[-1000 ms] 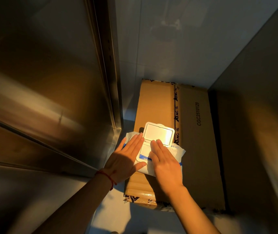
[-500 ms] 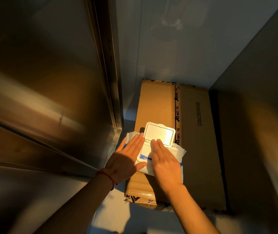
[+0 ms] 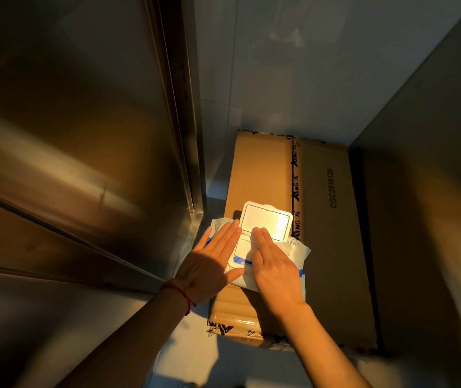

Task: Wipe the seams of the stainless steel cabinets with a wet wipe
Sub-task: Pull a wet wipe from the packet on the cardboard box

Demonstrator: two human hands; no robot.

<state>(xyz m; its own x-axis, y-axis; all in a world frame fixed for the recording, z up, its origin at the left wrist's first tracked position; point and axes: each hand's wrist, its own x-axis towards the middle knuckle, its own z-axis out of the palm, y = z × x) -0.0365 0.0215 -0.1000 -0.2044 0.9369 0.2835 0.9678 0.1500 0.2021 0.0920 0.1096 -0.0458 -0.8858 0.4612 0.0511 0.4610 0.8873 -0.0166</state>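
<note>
Two flat hands, left [image 3: 209,268] | right [image 3: 272,266], nothing gripped | wipe pack [image 3: 262,247] lid hinged away

hidden: wipe pack [image 3: 293,249] mostly under both hands | opening possibly covered | forearms cropped

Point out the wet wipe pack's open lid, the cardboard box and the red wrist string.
open lid [image 3: 265,221], head view, middle of the raised flap.
cardboard box [image 3: 330,233], head view, bare top face.
red wrist string [image 3: 177,288], head view, strand across the left wrist.
</note>
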